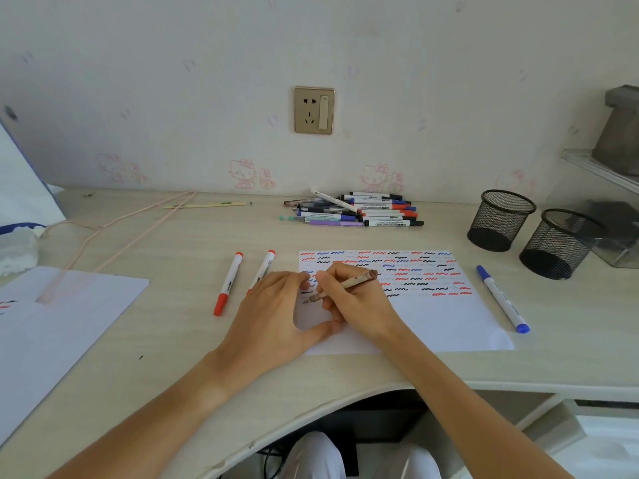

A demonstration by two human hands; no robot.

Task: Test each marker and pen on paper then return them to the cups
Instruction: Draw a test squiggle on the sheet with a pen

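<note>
Right hand (pixel 352 302) — fingers curled around a brown patterned pen (pixel 342 284), gripped in writing position; tip down on the left part of the paper (pixel 449 319), barrel slanting up and to the right past the knuckles.

Left hand (pixel 276 312) — laid flat on the desk (pixel 173 340) at the paper's left edge, fingers straight and relaxed, thumb spread along the sheet's lower left; holds nothing, steadies the paper.

Paper — white sheet, centre of desk; upper half covered with rows of short red, blue and black squiggles, lower half blank.

Two red-capped markers (pixel 229 283) — lying on the desk just left of the paper, roughly parallel, caps on; the right one is partly hidden by the left hand.

Blue marker (pixel 502 299) — capped, lying on the desk just right of the paper, slanted.

Pile of pens and markers (pixel 356 210) — heaped at the back of the desk near the wall, beyond the paper; red, blue, black and purple caps visible.

Two black mesh cups (pixel 499 219) — upright at the back right of the desk, close together; nothing visible standing in either.

Second sheet of paper (pixel 52 333) — far left of desk, a few coloured marks at its left edge.

Wall socket (pixel 314 110) — on the wall above the pile.
</note>
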